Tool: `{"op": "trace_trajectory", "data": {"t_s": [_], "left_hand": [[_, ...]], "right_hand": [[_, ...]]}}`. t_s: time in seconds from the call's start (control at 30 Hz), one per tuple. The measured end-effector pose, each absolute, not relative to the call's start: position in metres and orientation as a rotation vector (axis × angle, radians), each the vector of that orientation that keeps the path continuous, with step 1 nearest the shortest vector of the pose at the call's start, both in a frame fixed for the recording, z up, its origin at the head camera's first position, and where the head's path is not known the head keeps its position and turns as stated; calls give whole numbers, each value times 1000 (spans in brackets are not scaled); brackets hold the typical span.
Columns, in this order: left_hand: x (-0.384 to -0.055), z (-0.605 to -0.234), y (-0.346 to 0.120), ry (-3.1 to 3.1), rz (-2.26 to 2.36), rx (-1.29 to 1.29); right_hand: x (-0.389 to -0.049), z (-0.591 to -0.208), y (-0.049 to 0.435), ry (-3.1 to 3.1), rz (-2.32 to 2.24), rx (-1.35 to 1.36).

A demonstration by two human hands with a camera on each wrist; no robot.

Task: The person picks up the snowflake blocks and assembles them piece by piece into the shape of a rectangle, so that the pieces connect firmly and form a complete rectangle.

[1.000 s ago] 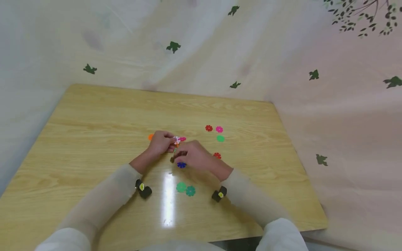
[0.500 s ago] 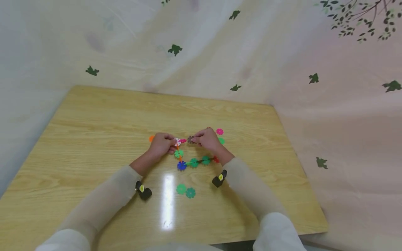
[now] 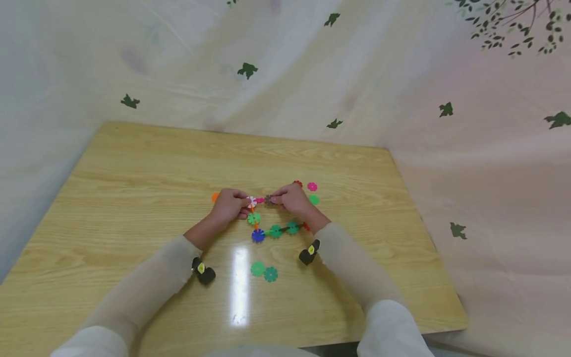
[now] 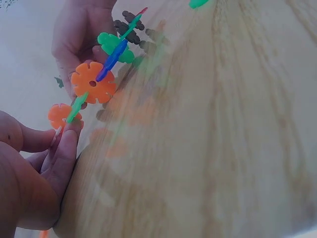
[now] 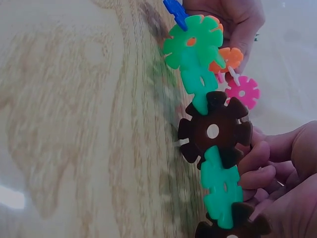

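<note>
The right hand keeps its grip clamped on a notched brown disc, now drawn up to the pink disc over the counter; the left hand pinches the white disc. The chain seems to be gaining a link.

6 loose discs, 1 held brn disc, 1 chain, 2 cams, 1 tbl.

Pale sleeves, black wrist cameras

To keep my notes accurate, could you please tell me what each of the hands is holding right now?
Left hand: pinching the white flower-shaped plastic disc.
Right hand: pinching the brown flower-shaped plastic disc.
</note>
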State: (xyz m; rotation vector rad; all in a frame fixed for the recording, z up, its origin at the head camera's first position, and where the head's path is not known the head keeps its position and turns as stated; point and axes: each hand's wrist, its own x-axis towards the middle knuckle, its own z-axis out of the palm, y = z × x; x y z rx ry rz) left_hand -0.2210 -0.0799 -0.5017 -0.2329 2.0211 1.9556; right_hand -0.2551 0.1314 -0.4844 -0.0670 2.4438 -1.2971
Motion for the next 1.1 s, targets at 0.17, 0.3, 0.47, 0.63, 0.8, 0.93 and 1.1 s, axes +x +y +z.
{"op": "trace_trajectory", "data": {"t_s": [0.17, 0.3, 0.47, 0.63, 0.8, 0.93, 1.1], "left_hand": [[-221, -503, -80, 2015, 1959, -229], [-219, -503, -79, 2015, 1961, -225], [-220, -502, -80, 2013, 1960, -225], [-221, -500, -80, 2024, 1946, -246], [-220, -499, -79, 2020, 1941, -256], [-220, -498, -78, 2023, 1939, -279], [-222, -499, -77, 2022, 1942, -334]], "right_hand": [[-258, -489, 132, 2369, -1371, -6], [-259, -491, 134, 2357, -1371, -9], [-260, -491, 134, 2359, -1369, -15], [-260, -488, 133, 2343, -1396, -7], [-259, -487, 132, 2318, -1414, 5], [-259, -486, 129, 2301, -1413, -13], [-260, -486, 125, 2266, -1463, 8]]}}
